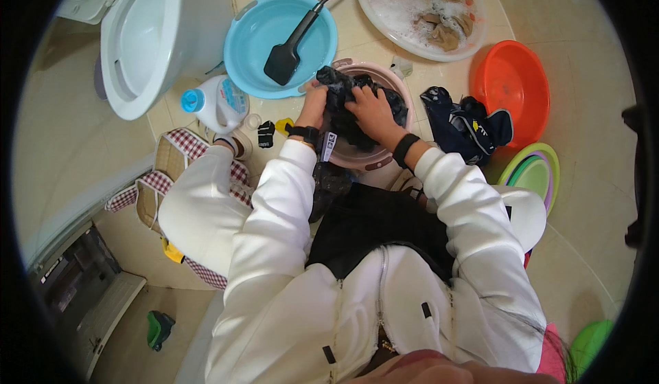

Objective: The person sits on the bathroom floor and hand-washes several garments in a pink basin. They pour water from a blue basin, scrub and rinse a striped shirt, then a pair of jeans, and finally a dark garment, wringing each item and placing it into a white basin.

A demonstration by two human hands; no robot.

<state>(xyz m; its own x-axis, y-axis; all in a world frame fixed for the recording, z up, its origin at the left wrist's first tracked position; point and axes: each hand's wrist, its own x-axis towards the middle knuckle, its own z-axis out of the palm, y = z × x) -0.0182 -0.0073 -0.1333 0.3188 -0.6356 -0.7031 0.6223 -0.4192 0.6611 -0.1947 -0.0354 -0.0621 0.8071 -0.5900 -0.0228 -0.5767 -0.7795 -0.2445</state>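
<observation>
A wet black garment (353,131) is bunched over a pink basin (406,109) in front of me. My left hand (314,107) is closed round a twisted end of it at the basin's left side. From the right, my right hand (374,113) grips the same cloth, fingers curled into its folds. Part of the garment hangs down inside the basin, and its full shape is hidden by the folds. A small rectangular bar with dark markings (329,147) shows at the basin's near left rim, beside my left wrist.
Beyond stands a light blue basin (240,47) with a black spatula (283,63) in it. A detergent bottle (223,104) and toilet (137,47) are left. A foamy white basin (384,37), navy clothing (456,126) and orange basin (511,85) are right. Checked-cloth baskets (168,157) lie near my leg.
</observation>
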